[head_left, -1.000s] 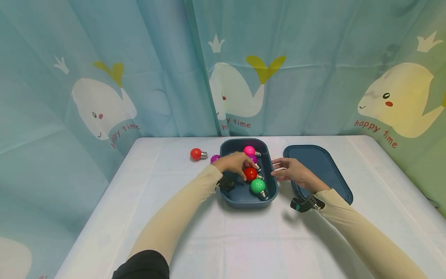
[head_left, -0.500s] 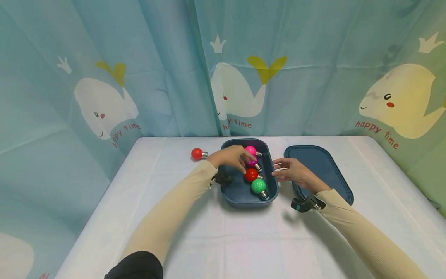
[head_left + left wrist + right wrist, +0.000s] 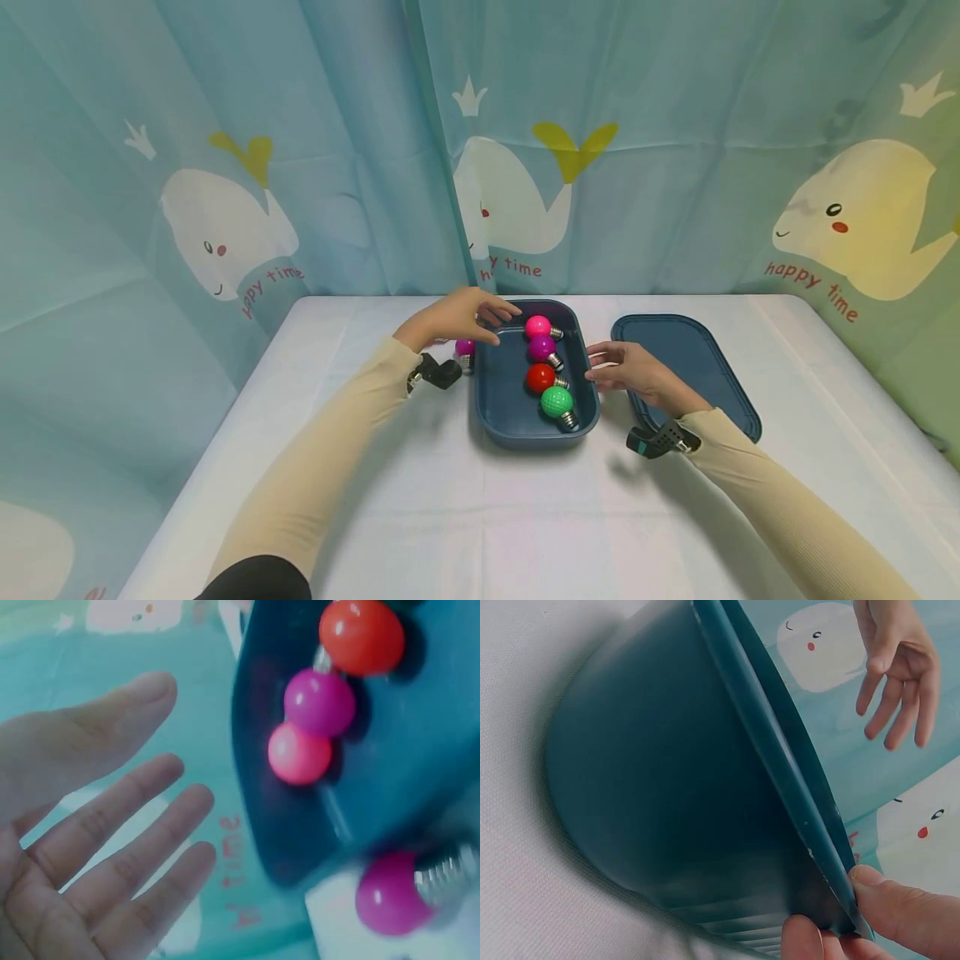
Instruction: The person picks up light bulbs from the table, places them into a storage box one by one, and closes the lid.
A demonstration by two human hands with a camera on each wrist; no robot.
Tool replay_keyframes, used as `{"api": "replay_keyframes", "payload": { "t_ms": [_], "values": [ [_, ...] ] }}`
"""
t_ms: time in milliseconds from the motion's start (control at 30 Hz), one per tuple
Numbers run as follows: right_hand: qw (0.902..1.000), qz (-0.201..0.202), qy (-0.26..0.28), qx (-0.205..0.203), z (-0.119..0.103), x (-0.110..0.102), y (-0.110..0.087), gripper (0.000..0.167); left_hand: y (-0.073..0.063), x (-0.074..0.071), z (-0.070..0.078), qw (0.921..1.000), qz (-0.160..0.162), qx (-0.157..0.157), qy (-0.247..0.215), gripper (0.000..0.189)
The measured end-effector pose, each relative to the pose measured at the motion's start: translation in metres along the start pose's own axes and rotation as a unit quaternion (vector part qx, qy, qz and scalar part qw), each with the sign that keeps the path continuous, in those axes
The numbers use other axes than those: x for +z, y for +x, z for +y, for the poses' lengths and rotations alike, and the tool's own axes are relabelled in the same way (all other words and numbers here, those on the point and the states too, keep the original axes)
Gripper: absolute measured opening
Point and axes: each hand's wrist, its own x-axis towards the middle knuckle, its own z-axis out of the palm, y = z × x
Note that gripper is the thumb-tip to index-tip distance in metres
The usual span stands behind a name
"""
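Note:
A dark blue plastic box holds several light bulbs along its right side: a pink bulb, a purple bulb, a red bulb and a textured green bulb. My left hand hovers over the box's back left rim, fingers spread and nothing in its grasp, as the left wrist view confirms. Another purple bulb lies on the table just left of the box. With thumb and fingers, my right hand pinches the box's right rim, thumb on the rim in the right wrist view.
A dark blue lid lies flat on the white table to the right, partly behind my right hand. A blue-green curtain with whale prints hangs behind the table's far edge.
My left hand has drawn back leftward from above the bulbs in the box, its fingers spreading. It now covers the red bulb on the table. The right hand stays on the rim.

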Motion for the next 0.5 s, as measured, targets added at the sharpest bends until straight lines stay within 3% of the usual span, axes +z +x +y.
{"api": "replay_keyframes", "payload": {
  "t_ms": [233, 500],
  "values": [
    [1.0000, 0.000, 0.000, -0.005, 0.000, 0.000, 0.000, 0.056, -0.018, -0.011, -0.022, 0.9981, 0.054, -0.025, -0.016, 0.053],
    [0.9999, -0.001, 0.003, -0.010, 0.001, 0.000, 0.000, 0.056, -0.028, -0.003, -0.051, 0.9889, 0.145, -0.032, -0.011, 0.048]
  ]
}}
